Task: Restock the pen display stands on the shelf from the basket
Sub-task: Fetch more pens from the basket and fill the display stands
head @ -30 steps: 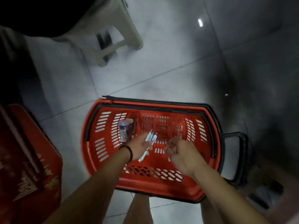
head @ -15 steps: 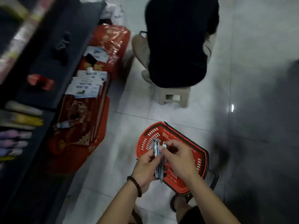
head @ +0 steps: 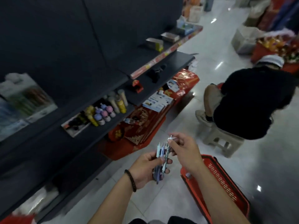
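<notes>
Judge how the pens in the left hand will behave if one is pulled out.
The pens look thin, stiff and light. Smooth and fanned unevenly in the left hand, neighbours may slide when the right hand draws one.

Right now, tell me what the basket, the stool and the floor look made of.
Basket: red moulded plastic, probably, with slotted walls.
Stool: beige moulded plastic, matte, likely.
Floor: glossy pale tile, with grout lines and light reflections.

Glossy pale floor tiles [head: 210, 65], a red slotted plastic basket [head: 226, 188], matt dark shelf boards [head: 161, 68].
</notes>
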A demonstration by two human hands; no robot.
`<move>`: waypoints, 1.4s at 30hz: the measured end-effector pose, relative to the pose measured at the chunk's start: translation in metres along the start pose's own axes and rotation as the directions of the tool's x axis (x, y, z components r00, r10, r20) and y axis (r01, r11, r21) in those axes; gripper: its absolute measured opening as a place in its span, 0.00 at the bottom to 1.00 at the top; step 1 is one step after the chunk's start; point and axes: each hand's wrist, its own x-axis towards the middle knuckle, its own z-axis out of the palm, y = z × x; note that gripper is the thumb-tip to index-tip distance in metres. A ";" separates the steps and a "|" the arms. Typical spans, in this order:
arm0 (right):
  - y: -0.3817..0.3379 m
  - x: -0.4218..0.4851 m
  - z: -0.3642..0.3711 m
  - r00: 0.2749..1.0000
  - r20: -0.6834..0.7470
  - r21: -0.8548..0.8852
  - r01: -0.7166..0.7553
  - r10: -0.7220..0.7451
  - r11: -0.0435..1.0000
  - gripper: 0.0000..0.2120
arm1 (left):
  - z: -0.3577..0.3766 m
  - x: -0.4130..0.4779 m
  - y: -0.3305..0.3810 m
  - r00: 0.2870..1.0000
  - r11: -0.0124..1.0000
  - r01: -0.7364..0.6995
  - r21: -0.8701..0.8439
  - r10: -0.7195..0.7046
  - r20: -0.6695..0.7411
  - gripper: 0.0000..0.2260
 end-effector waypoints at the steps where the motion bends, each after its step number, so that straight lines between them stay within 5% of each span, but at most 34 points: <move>1: -0.010 -0.001 0.026 0.999 0.018 -0.002 0.033 -0.033 0.999 0.11 | -0.019 -0.017 0.007 0.999 0.999 -0.037 -0.010 0.036 -0.036 0.13; 11: -0.112 0.001 0.264 0.919 0.315 -0.027 0.257 -0.236 0.966 0.20 | -0.196 -0.148 0.046 0.864 0.913 -0.384 -0.135 0.305 -0.400 0.09; 18: -0.123 0.044 0.401 0.844 0.460 -0.065 0.342 -0.276 0.938 0.17 | -0.300 -0.171 0.065 0.628 0.877 -0.475 0.075 0.398 -0.669 0.11; 24: -0.169 0.107 0.506 0.718 0.590 -0.036 0.482 -0.371 0.875 0.14 | -0.390 -0.187 0.116 0.487 0.815 -0.578 -0.030 0.316 -0.814 0.12; 30: -0.200 0.148 0.594 0.664 0.635 0.043 0.481 -0.396 0.876 0.13 | -0.470 -0.196 0.125 0.285 0.804 -0.589 -0.088 0.105 -0.953 0.11; 35: -0.201 0.151 0.657 0.611 0.648 0.050 0.562 -0.455 0.826 0.14 | -0.522 -0.209 0.125 0.255 0.780 -0.607 -0.153 0.008 -0.967 0.10; 42: -0.183 0.152 0.765 0.532 0.568 -0.025 0.774 -0.628 0.633 0.10 | -0.593 -0.238 0.121 0.352 0.692 -0.680 -0.241 0.020 -0.936 0.05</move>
